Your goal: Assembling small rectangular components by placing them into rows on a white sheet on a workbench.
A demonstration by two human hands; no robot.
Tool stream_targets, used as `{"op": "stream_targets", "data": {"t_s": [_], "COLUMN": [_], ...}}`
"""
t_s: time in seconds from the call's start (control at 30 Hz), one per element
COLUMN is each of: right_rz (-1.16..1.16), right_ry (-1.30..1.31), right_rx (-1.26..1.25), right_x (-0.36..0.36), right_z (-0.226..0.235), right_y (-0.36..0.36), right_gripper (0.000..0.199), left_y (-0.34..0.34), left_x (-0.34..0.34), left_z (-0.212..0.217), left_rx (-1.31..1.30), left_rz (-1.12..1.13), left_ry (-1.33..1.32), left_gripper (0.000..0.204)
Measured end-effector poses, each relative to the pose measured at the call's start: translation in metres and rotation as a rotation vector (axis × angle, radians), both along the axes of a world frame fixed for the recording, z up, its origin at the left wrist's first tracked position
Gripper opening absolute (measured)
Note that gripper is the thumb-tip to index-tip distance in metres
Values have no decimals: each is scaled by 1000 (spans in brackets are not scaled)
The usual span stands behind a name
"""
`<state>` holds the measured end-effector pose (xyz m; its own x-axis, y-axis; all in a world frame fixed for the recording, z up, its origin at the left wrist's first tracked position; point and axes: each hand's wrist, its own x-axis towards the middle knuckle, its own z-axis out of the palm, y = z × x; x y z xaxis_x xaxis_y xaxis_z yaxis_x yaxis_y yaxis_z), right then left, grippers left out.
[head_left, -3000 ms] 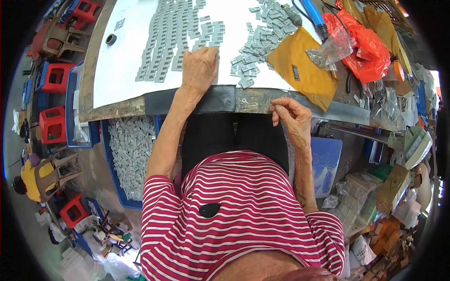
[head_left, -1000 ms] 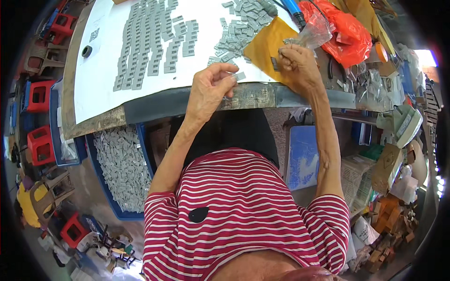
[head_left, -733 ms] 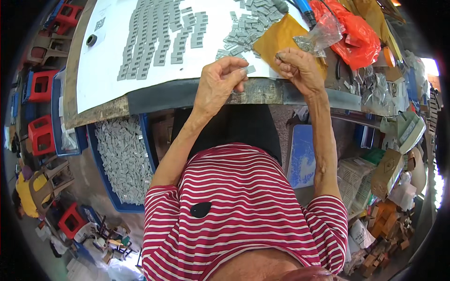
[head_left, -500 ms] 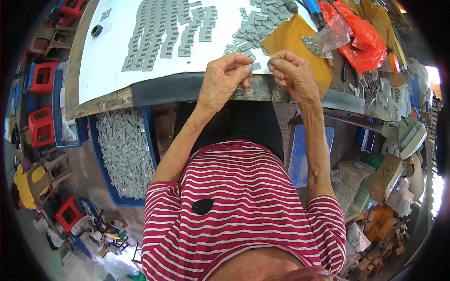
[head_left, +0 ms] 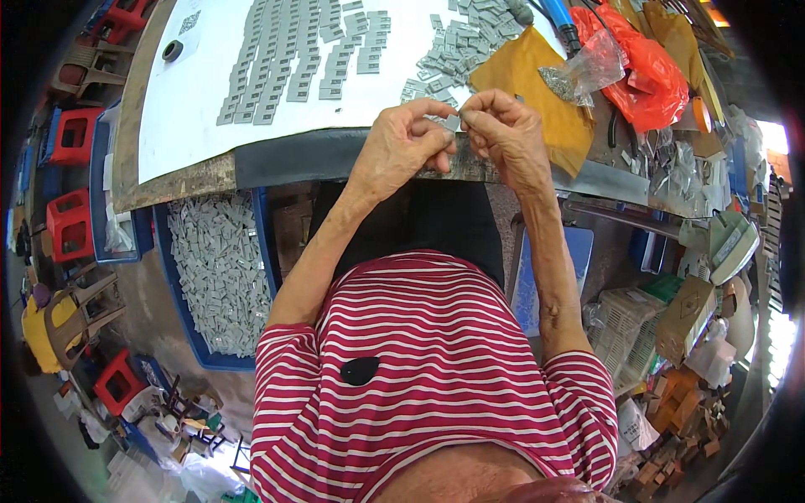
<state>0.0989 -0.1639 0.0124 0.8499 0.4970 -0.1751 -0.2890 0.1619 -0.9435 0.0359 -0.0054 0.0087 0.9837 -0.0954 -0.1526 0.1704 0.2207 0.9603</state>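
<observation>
Between thumb and fingers, my left hand [head_left: 404, 144] pinches a small grey rectangular piece [head_left: 453, 123] above the table's front edge. My right hand [head_left: 508, 132] meets it there, thumb and forefinger pressed together at the piece's right side. Whatever may be in that right pinch is too small to make out. Past my hands, a loose heap of similar grey pieces [head_left: 459, 50] lies on the white sheet [head_left: 197, 109]. Left of the heap, more pieces lie in overlapping rows [head_left: 272, 59].
Right of the heap are a yellow-brown cloth or paper sheet [head_left: 528, 80], a clear bag of small metal parts [head_left: 579, 75] and a red plastic bag [head_left: 650, 80]. A black ring [head_left: 173, 51] sits at the left. Below the table, a blue crate [head_left: 194, 327] holds many grey pieces.
My right hand has moved left, bringing its fingertips to the grey piece in my left hand. The left hand stays almost in place.
</observation>
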Motion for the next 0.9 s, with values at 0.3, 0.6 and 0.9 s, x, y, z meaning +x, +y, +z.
{"op": "stream_targets", "data": {"t_s": [0.3,0.6,0.9], "right_rz": [26,-104,-185], "right_ry": [-47,59,19], "right_rx": [-36,1,-15], "right_x": [-2,-25,-37], "right_z": [-4,0,-11], "right_y": [1,-3,-1], "right_gripper": [8,7,11], "left_y": [0,-5,-14], "left_x": [4,3,-2], "left_z": [-5,-5,-2], "left_rx": [-7,207,29], "left_rz": [57,231,293], "left_ry": [11,-109,-57], "left_gripper": [19,15,12]}}
